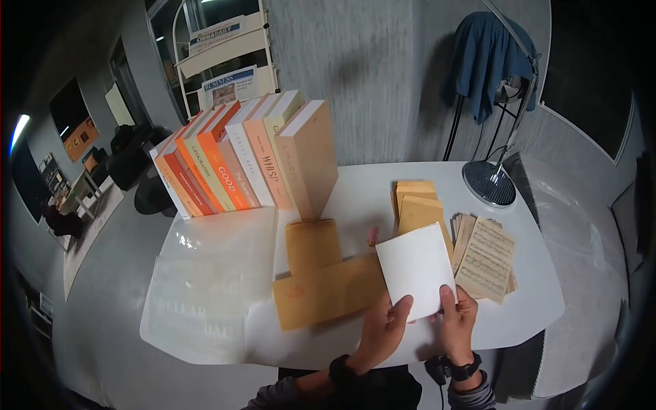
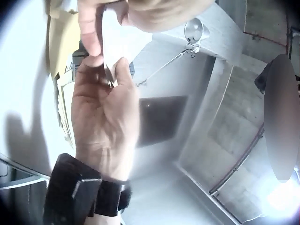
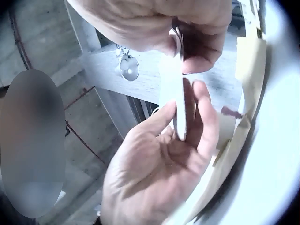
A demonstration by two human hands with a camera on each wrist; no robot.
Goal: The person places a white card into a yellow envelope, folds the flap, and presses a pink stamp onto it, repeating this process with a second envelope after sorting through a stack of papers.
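In the head view a white, blank rectangle of paper is held tilted above the table, its thin edge showing in both wrist views. My left hand pinches its lower left corner, thumb on the front. The lower right edge is gripped by my right hand, thumb on the face and fingers behind. Left of the paper lies a wide brown envelope, overlapping a smaller brown envelope. A stack of brown envelopes lies behind the paper. Sheets of printed music are fanned out on the right.
Translucent plastic bags cover the left of the white table. A row of upright books stands at the back left, and a lamp base at the back right. A small reddish-brown object is beside the envelopes.
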